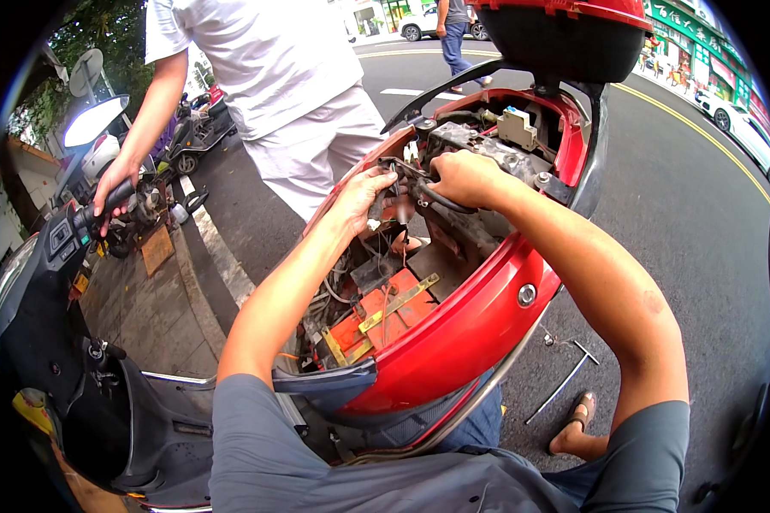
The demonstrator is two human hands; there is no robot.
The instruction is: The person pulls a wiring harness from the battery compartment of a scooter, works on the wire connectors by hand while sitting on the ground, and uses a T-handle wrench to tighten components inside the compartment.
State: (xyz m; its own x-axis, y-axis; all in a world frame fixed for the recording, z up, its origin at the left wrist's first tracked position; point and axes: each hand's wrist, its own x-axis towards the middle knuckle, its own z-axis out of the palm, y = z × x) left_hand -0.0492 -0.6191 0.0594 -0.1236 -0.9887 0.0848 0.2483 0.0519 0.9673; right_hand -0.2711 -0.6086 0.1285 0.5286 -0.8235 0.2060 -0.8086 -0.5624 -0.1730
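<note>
A red electric scooter (462,329) stands before me with its seat compartment uncovered. Deep in it are orange-red batteries (391,306) with yellow straps and loose wires. My left hand (364,198) is closed, thumb and fingers pinching a dark wire bundle (391,181) at the compartment's far side. Just right of it, my right hand (469,179) curls round a thick black cable (443,202); its fingertips are partly hidden. White connectors (411,152) sit just beyond the hands. A pale boxy electrical part (517,128) rests at the rear of the frame.
Across the scooter a person in white (274,94) grips the handlebar (103,209). A black and red top box (565,38) overhangs the rear. A T-handled wrench (565,380) lies on the asphalt by my sandalled foot (577,423). Parked scooters (192,141) line the left.
</note>
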